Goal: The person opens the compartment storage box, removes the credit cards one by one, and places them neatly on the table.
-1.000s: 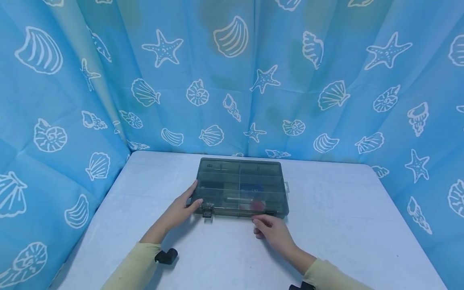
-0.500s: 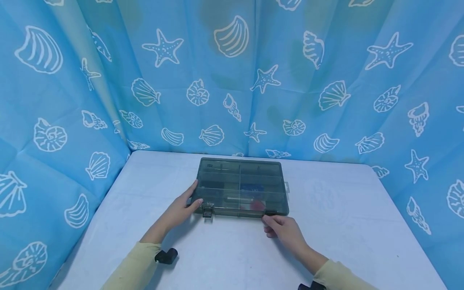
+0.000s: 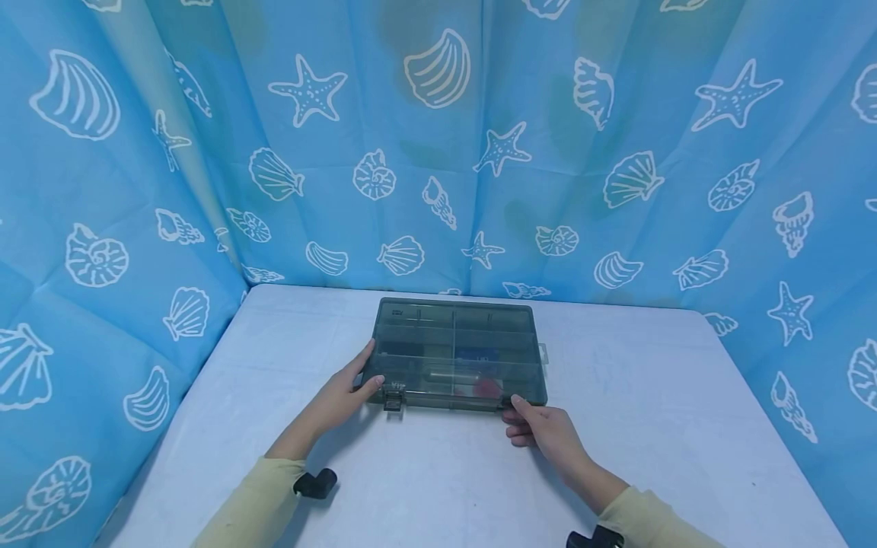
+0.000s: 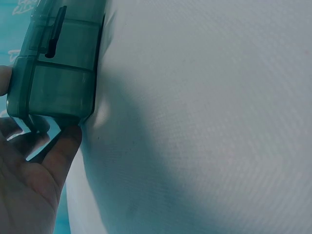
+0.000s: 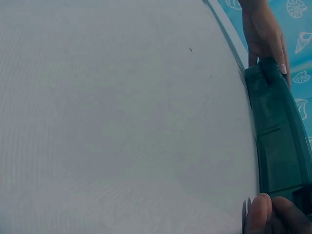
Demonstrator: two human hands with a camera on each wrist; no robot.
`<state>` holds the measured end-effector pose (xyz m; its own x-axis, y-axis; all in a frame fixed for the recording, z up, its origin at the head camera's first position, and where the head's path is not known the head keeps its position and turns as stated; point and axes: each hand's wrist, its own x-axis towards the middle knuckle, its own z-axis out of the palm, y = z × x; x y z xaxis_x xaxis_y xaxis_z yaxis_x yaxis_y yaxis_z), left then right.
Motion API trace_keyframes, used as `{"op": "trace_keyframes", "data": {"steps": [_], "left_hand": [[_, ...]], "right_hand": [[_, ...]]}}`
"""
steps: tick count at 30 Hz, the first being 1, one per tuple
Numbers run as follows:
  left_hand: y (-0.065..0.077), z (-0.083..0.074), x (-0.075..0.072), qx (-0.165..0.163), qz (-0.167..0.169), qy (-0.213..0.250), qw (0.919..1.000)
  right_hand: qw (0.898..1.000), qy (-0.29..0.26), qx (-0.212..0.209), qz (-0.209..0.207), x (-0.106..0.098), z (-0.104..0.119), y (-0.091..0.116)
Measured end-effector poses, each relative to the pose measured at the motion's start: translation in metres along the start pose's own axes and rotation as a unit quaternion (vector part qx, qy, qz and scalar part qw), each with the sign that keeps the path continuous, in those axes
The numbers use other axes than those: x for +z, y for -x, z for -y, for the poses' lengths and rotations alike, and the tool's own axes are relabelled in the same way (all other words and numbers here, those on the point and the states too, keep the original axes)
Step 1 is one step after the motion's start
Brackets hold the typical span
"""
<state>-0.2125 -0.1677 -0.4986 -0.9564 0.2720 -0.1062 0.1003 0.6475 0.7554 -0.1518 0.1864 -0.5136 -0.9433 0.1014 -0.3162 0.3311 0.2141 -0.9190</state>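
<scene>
A dark translucent compartment box (image 3: 418, 342), its lid down, lies flat near the table's back edge. My left hand (image 3: 340, 396) grips its left end, thumb at the front corner and fingers along the side. On the front left, a latch (image 3: 393, 401) sticks outward. My right hand (image 3: 551, 434) is at the front right corner; its thumb lies over the right latch there, with the other fingers curled below and in front. Through the lid show a red round thing (image 3: 487, 388), a blue piece (image 3: 477, 355) and a pale long shape, kinds unclear.
A white cloth covers the table (image 3: 438, 487). Behind and to the sides hangs a blue curtain (image 3: 438, 152) with shell and starfish prints. A small clear tab (image 3: 543, 354) juts from the box's right side.
My right hand has slid rightward along the box's front edge, and its thumb has come up onto the right latch area. The left hand and the box stay in place.
</scene>
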Motion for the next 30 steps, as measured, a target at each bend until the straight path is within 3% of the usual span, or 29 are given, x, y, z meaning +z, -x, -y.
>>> {"op": "trace_keyframes", "data": {"steps": [14, 30], "left_hand": [[-0.0006, 0.0005, -0.0007, 0.007, 0.001, -0.006, 1.0], [-0.0027, 0.0027, -0.0004, 0.002, 0.001, -0.002, 1.0]], "right_hand": [[1.0, -0.013, 0.014, 0.011, -0.0005, 0.0021, -0.0011], [0.999, 0.011, 0.012, 0.047, -0.0062, 0.0016, 0.0001]]}}
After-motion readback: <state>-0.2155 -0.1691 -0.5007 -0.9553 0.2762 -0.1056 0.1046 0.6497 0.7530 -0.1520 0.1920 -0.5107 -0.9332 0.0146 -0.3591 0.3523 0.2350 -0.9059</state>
